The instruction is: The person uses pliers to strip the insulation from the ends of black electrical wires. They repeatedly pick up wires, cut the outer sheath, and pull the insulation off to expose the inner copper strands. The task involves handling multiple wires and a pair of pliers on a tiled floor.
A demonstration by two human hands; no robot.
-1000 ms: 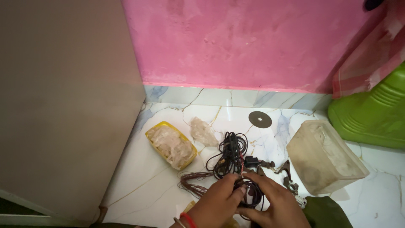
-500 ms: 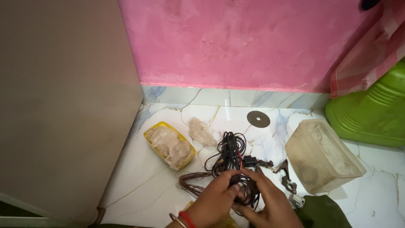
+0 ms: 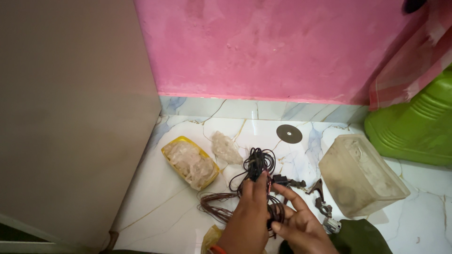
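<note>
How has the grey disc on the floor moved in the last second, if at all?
No. The grey disc lies at the same spot beside the clear plastic box, below the pink wall.
</note>
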